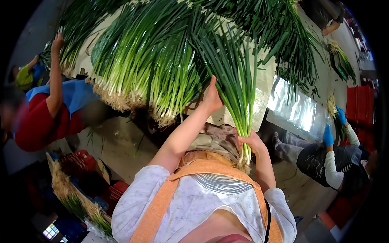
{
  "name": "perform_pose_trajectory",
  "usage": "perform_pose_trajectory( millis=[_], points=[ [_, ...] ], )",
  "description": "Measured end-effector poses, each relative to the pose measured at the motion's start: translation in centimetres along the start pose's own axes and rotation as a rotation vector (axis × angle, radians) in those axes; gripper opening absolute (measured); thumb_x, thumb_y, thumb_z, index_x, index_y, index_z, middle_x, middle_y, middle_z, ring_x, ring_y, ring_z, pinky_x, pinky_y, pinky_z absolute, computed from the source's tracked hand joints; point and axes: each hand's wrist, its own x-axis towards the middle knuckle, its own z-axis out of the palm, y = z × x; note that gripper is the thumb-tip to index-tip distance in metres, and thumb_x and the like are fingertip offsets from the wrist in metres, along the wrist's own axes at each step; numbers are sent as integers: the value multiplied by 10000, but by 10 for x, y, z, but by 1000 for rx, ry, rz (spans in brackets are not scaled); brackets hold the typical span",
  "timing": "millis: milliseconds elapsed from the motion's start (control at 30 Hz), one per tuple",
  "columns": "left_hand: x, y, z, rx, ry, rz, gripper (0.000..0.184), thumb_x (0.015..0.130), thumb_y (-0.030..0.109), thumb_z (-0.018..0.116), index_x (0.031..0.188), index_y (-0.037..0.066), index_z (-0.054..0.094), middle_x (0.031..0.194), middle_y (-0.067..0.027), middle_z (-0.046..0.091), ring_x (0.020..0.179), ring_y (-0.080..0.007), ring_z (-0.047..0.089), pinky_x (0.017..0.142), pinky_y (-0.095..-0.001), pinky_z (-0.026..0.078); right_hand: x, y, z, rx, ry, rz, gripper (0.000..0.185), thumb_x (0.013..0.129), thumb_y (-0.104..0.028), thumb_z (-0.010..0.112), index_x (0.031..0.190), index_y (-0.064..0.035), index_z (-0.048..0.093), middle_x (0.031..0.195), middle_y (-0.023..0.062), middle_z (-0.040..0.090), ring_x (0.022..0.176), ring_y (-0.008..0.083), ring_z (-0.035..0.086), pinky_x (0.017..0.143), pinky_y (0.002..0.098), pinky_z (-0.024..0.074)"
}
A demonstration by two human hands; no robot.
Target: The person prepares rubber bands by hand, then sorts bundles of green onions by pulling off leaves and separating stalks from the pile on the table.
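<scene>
A bunch of green onions slants in front of my chest, its leaves fanned toward the table and its roots near my apron. My right hand is closed round the white stems just above the roots. Under the left edge of the leaves, my left hand cups the bunch, thumb pointing up; its other fingers are mostly hidden behind the leaves. Just left of that hand, a large pile of green onions lies on the table, roots toward me.
More dark leaves cover the table's far right, beside a shiny metal sheet. A co-worker in red stands left; another with blue gloves handles onions at right. Red crates stand far right, and rooted onions fill a container lower left.
</scene>
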Motion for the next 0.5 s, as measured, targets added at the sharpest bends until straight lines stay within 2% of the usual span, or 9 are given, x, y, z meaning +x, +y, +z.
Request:
perform_pose_trajectory(
  millis=[133,167,300,400,500],
  points=[
    [0,0,-5,-94,11,27,836,775,751,373,1271,84,466,1203,-96,547,1090,-261,532,941,-451,421,-10,1,-3,-165,21,137,385,751,-70,705,1073,1,506,685,39,557,564,122,554,515,253,463],
    [-3,0,-1,-96,29,46,863,724,754,464,1252,71,479,1182,-103,557,1086,-274,535,937,-454,430,-10,2,-4,-209,26,144,391,745,-67,713,1072,-1,509,700,35,561,581,119,559,525,252,468],
    [-7,-4,-10,-82,-113,24,891,643,718,597,1243,68,488,1167,-99,567,1062,-267,554,916,-438,455,-9,16,-9,-272,18,90,384,738,-63,722,1062,-8,523,776,38,584,638,116,569,547,249,475],
    [-13,-3,6,26,-159,48,901,631,722,601,1243,71,488,1166,-98,567,1060,-256,556,913,-427,459,-7,24,-10,-249,10,-4,380,729,-40,716,1060,-9,532,826,45,596,676,118,575,551,246,474],
    [-13,-1,37,168,-111,73,834,710,657,592,1277,64,444,1209,-73,537,1104,-210,526,947,-372,430,-5,22,-6,-222,182,-44,363,723,-31,709,1045,3,544,790,48,604,631,116,569,543,245,468]
  ],
)
